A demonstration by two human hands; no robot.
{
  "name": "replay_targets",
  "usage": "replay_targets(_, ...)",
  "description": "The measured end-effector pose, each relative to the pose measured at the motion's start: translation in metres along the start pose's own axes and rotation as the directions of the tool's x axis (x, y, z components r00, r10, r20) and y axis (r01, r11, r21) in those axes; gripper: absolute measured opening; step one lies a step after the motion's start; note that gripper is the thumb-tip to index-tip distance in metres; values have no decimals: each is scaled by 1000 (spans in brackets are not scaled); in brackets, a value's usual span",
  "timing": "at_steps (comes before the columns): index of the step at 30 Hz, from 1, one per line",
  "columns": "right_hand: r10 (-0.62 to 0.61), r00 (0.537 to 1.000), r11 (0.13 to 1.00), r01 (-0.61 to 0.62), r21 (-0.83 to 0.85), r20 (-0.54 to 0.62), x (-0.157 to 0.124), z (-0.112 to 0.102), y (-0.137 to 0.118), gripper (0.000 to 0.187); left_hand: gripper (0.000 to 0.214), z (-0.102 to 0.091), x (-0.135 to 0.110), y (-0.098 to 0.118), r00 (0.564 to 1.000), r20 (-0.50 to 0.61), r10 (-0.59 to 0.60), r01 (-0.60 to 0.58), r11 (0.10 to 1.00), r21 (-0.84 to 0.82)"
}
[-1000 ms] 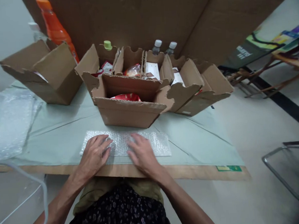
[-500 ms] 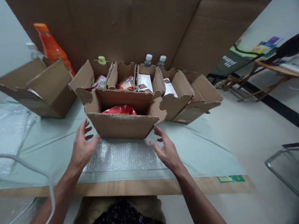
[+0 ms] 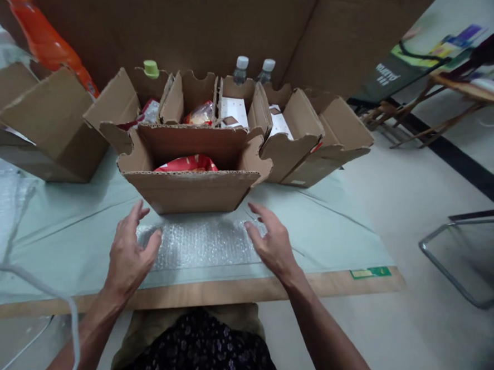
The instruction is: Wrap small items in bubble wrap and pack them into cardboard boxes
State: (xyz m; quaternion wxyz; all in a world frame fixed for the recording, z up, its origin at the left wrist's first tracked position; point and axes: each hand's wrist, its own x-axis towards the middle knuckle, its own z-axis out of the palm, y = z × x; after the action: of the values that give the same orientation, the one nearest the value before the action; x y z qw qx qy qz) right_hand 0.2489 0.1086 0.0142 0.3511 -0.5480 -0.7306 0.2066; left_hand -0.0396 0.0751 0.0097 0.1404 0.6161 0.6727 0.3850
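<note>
An open cardboard box (image 3: 193, 194) stands in front of me on the table, with a red packet (image 3: 189, 164) inside it. My left hand (image 3: 129, 251) is just below the box's left end, thumb and fingers apart, holding nothing. Near its right end, my right hand (image 3: 273, 242) is likewise open with nothing in it. Between the hands a sheet of bubble wrap (image 3: 204, 246) lies flat on the pale green cloth (image 3: 326, 247), partly behind the fingertips.
Behind stands a row of cut cardboard boxes (image 3: 296, 129) with packets and white cartons. At left are another box (image 3: 54, 124), an orange bottle (image 3: 48, 38) and a bubble wrap stack (image 3: 0, 217). A white cable (image 3: 65, 296) curves across my left forearm; a chair (image 3: 454, 83) is far right.
Both hands have drawn slightly away from the box's lower corners, still open. The view has tilted and moved closer, so the boxes appear higher in it.
</note>
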Motion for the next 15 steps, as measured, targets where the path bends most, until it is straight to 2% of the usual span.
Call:
replay_targets(2,-120,978,987,136,-81,173,-15,16,-15,40,44,-2,-16,-5,982,136,132,-150,980,130)
replay_targets(4,-224,895,953,283,-103,385,-27,28,-24,39,33,1,-27,-13,941,263,214,-271,941,203)
replay_targets(5,-240,861,941,320,-111,448,-32,30,-24,39,32,3,-29,-16,925,301,231,-304,926,225)
replay_targets(6,-227,853,937,322,-132,470,-38,27,-19,39,31,5,-30,-19,917,320,237,-321,916,240)
replay_targets(8,-139,910,944,240,-224,390,-48,9,2,33,31,7,-28,-24,908,333,253,-342,908,242)
replay_targets(10,-31,977,932,105,-347,212,-56,-19,29,30,30,6,-25,-27,904,321,282,-356,913,200)
replay_targets(12,8,998,900,20,-435,62,-54,-44,51,29,30,-2,-25,-32,927,248,281,-330,926,186)
replay_targets(13,8,1000,887,3,-461,22,-50,-51,58,29,31,-7,-26,-35,947,191,257,-294,933,206)
replay_targets(15,7,1000,870,6,-492,24,-34,-53,64,33,37,-20,-31,-42,985,69,156,-170,935,312)
